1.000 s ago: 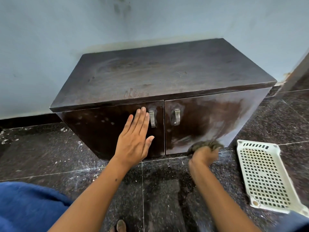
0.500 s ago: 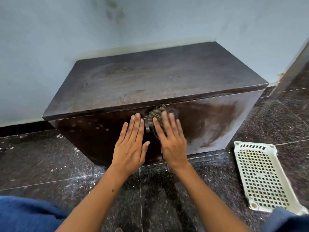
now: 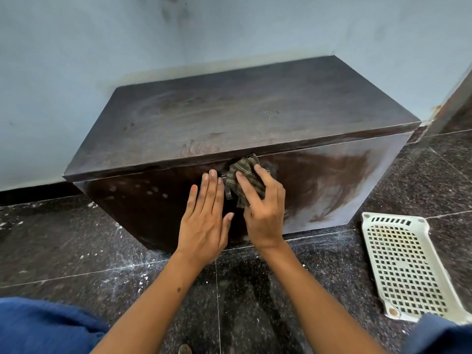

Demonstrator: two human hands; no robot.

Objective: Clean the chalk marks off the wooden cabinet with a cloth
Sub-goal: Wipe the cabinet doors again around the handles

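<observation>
A low dark wooden cabinet (image 3: 255,113) with two front doors stands against the wall. Pale chalk haze covers much of the right door (image 3: 357,180), with wiped dark streaks through it; small chalk dabs dot the left door (image 3: 138,192). My right hand (image 3: 264,208) presses a striped olive cloth (image 3: 242,175) onto the top of the doors by the handles. My left hand (image 3: 207,218) lies flat with fingers together on the left door beside a metal handle (image 3: 228,192). The other handle is hidden by the cloth.
A white perforated plastic tray (image 3: 403,264) lies on the dark speckled floor at the right. Chalk dust is scattered on the floor tiles (image 3: 122,272) in front of the cabinet. Blue fabric (image 3: 43,325) covers my knees at both lower corners. A pale blue wall is behind.
My right hand carried the cloth from the bottom of the right door up to the handles at the top centre. My left hand stayed flat on the left door.
</observation>
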